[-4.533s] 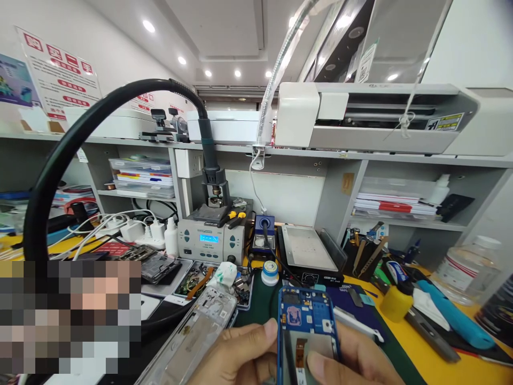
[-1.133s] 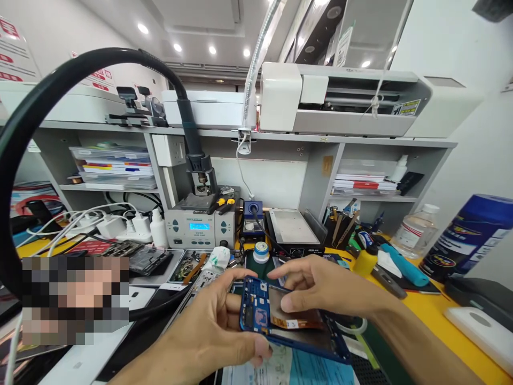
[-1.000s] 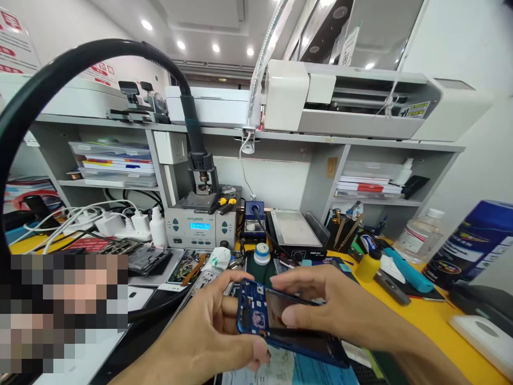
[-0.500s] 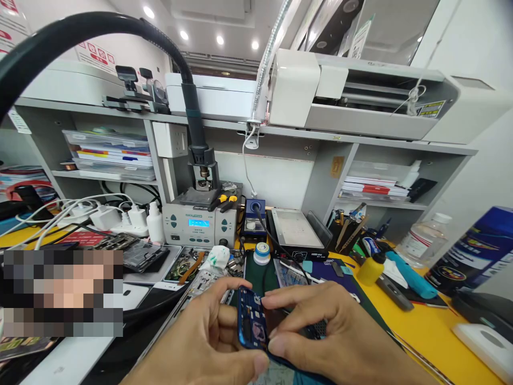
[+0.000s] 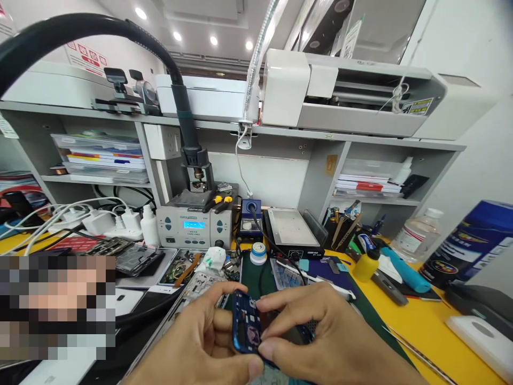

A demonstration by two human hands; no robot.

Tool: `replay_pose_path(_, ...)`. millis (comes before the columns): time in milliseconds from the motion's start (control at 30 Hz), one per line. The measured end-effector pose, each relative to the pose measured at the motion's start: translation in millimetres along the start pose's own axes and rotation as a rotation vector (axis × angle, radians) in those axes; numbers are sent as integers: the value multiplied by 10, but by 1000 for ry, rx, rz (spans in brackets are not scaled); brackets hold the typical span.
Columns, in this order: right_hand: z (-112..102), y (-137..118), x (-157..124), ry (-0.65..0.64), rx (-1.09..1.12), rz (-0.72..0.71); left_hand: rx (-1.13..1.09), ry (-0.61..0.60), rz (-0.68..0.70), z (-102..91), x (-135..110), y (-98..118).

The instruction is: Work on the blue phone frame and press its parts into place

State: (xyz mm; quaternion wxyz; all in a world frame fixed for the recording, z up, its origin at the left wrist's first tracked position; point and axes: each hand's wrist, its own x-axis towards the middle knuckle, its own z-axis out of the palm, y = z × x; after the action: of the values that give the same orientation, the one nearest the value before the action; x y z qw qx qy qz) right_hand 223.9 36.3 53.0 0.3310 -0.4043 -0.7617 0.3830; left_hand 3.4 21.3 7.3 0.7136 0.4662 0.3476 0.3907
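My left hand (image 5: 204,334) grips a blue-framed smartphone (image 5: 246,325) along its outer edge, thumb below and index finger above. The phone is tilted up, and small components show inside its frame. Against the phone's right side, my right hand (image 5: 310,334) is closed, with thumb and fingertips pressed at the edge. Behind those fingers a dark part shows, mostly hidden; whether it belongs to the phone I cannot tell. Under both hands lies a green work mat (image 5: 250,275). Left of the phone, a silvery metal frame (image 5: 182,299) lies on the bench.
A hot-air station (image 5: 195,227) stands behind, its thick black hose (image 5: 100,24) arching over the left. Near it are a solder tin (image 5: 258,253) and a heating plate (image 5: 286,227). At right stand a yellow bottle (image 5: 366,266) and a clear bottle (image 5: 417,238). Several dismantled devices lie at left.
The whole view has shifted a little to the left. Both hands keep nearly the same grip on the phone, which has turned slightly.
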Motion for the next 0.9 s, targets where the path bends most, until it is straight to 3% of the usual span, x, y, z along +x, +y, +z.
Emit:
replay_pose_path(433, -23, -22, 4, -94, 11, 37, 3, 20, -28, -48, 19, -31)
replay_pose_path(900, -2, 24, -30, -41, -74, -101, 15, 11, -38, 24, -2, 48)
